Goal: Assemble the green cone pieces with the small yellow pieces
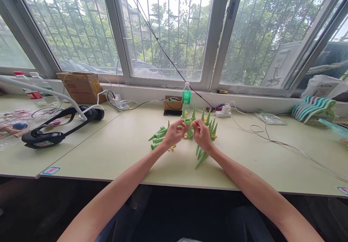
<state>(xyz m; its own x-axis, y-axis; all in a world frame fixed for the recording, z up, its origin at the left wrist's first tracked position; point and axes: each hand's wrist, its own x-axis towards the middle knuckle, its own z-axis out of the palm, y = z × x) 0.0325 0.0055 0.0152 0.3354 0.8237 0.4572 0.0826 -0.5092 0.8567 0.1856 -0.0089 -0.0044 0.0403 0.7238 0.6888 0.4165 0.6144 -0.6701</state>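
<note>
**Green plastic cone piece held up between both hands at mid-table**

Green plastic cone piece (188,123), short and hollow with an open round mouth, sits pinched between the two hands just above the pale table (122,151). Left hand (174,133) grips it from the near left, fingers curled in tight around it. Right hand (201,133) closes in from the other side, fingertips bunched at the same piece; whether it also holds one of the small yellow bits is too fine to tell.

Lying flat to the left is a bundle of long green plastic cones (157,136). More upright green spikes (209,120) stand just behind the right hand, and a few slant out below the right wrist. Small yellow plastic connectors (172,147) are scattered near the left wrist.

By the look of it, this is a joining step: two small parts being brought together. It calls for lining them up squarely and a steady squeeze, with the left hand bracing.
</note>
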